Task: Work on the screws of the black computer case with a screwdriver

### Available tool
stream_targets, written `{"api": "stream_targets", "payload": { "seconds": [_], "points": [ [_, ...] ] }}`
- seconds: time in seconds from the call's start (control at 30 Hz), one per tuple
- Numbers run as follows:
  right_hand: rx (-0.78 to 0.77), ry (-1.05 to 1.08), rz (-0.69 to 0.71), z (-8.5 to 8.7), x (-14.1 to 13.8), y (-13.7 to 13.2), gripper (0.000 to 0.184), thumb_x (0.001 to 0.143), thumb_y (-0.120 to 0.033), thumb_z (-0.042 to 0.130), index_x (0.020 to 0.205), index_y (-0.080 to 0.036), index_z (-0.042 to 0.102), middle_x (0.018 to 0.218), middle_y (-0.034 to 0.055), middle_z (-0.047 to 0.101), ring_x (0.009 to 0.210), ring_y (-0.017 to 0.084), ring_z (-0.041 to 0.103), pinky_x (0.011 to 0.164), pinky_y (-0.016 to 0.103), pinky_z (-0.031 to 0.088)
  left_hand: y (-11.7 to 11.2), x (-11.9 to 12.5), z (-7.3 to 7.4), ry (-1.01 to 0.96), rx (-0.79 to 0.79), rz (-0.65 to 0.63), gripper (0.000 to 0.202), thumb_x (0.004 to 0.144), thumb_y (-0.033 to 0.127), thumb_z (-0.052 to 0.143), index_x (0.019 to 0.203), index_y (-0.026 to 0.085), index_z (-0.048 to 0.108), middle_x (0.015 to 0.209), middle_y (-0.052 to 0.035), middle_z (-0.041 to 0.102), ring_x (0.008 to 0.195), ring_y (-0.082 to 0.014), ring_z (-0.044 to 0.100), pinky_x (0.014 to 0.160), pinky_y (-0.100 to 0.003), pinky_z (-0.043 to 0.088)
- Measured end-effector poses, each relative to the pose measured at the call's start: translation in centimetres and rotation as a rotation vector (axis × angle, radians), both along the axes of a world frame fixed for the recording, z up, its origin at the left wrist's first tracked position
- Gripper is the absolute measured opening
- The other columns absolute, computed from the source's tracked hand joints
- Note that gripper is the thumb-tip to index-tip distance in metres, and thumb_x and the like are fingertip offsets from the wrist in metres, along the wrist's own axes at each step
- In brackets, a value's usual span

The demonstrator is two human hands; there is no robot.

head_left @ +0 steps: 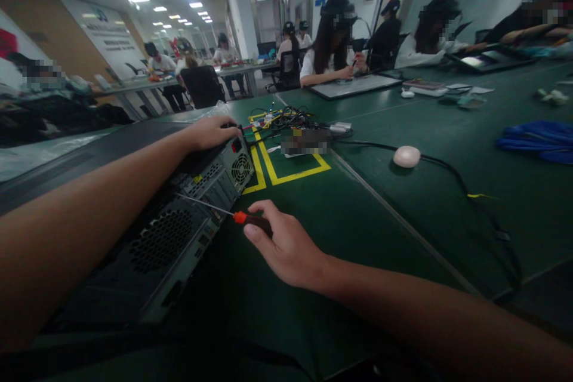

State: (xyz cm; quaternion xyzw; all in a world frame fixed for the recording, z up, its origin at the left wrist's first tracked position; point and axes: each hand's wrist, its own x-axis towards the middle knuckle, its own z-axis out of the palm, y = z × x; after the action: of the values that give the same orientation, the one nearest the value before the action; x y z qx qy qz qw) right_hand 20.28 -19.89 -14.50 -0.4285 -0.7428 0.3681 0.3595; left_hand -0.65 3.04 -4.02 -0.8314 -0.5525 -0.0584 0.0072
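Note:
A dark desktop computer case (210, 182) lies on its side at the left, its metal back panel with vents and ports turned toward me. My left hand (212, 131) rests on top of the case near its far rear corner, palm down, holding nothing. In my right hand (289, 245) is a screwdriver (239, 217) with a red and dark handle, gripped between thumb and fingers. Its thin shaft points left, and the tip meets the back panel above the large honeycomb vent (163, 239). Whether the tip sits in a screw is too small to tell.
Beyond the case, a tangle of cables (295, 119) lies by yellow tape marks (295, 178) on the green table (358, 221). A pale computer mouse (406, 157), a black cable and a blue bundle (537, 140) are at the right. Other people work at the far side.

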Motion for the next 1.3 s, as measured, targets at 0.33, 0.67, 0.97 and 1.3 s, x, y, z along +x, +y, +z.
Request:
{"api": "stream_targets", "payload": {
  "seconds": [0.33,0.67,0.97,1.3],
  "points": [
    [-0.037,-0.002,-0.026,0.11,-0.09,0.03,0.011,0.097,-0.027,0.06,0.107,-0.024,0.055,0.087,-0.0006,0.067,0.075,0.018,0.061,0.068,0.03,0.04,0.34,-0.24,-0.07,0.005,-0.003,-0.012,0.068,0.091,0.06,0.041,0.137,0.02,0.071,0.141,-0.0105,0.07,0.131,-0.0333,0.063,0.115,-0.039,0.048],
    [-0.026,0.004,-0.018,-0.02,0.01,0.1,0.011,0.099,-0.031,0.06,0.106,-0.024,0.055,0.086,0.0003,0.067,0.074,0.019,0.061,0.066,0.031,0.041,-0.21,0.13,0.18,0.023,-0.01,0.016,0.068,0.092,0.06,0.04,0.138,0.019,0.069,0.142,-0.0111,0.07,0.133,-0.0319,0.062,0.114,-0.038,0.047],
    [-0.009,0.011,-0.019,-0.22,-0.03,0.13,0.014,0.1,-0.033,0.06,0.109,-0.023,0.057,0.093,0.0014,0.069,0.079,0.019,0.064,0.07,0.033,0.042,-0.17,0.12,0.11,0.026,-0.014,0.015,0.07,0.092,0.06,0.039,0.138,0.017,0.069,0.141,-0.0121,0.07,0.134,-0.0326,0.062,0.114,-0.037,0.048],
    [0.004,0.01,-0.023,-0.13,-0.04,0.04,0.012,0.102,-0.033,0.059,0.108,-0.023,0.059,0.094,0.0017,0.069,0.079,0.018,0.062,0.071,0.031,0.042,0.33,-0.23,-0.05,0.019,-0.012,-0.005,0.071,0.09,0.062,0.04,0.137,0.018,0.07,0.141,-0.0113,0.07,0.132,-0.0315,0.063,0.113,-0.035,0.048]
  ]
}}
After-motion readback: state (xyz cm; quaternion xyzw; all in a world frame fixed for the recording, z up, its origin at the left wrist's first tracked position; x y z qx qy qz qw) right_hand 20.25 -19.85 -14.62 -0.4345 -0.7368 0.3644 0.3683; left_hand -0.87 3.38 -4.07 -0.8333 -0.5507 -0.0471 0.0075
